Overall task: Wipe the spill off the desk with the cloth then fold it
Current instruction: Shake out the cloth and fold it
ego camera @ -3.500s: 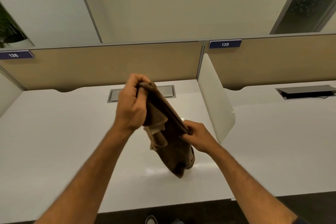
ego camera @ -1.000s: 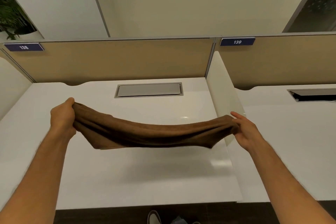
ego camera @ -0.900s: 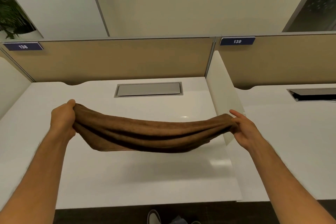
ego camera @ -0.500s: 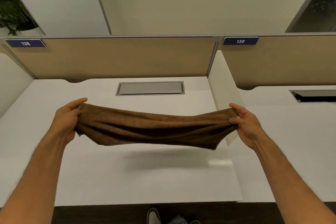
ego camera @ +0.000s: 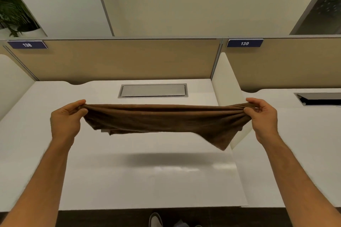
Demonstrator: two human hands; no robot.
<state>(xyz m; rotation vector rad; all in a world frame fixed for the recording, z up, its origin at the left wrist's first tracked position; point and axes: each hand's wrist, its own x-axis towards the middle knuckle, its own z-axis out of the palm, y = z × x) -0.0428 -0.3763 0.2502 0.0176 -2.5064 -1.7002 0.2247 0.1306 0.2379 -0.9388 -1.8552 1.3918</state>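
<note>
A brown cloth (ego camera: 166, 119) hangs stretched wide in the air above the white desk (ego camera: 129, 180). My left hand (ego camera: 67, 119) pinches its left end, and my right hand (ego camera: 263, 116) pinches its right end. The cloth's top edge is pulled nearly straight between them, and a loose corner droops at the lower right. Its shadow lies on the desk below. I see no spill on the desk surface.
A metal cable hatch (ego camera: 153, 90) is set into the desk at the back. A white divider panel (ego camera: 228, 86) stands at the desk's right edge, close behind my right hand. A tan partition (ego camera: 120, 59) closes the back. A shoe (ego camera: 156, 220) shows below the front edge.
The bunched cloth has been drawn out between both hands. Over the last second my hands rose a little and pulled the sagging top edge taut.
</note>
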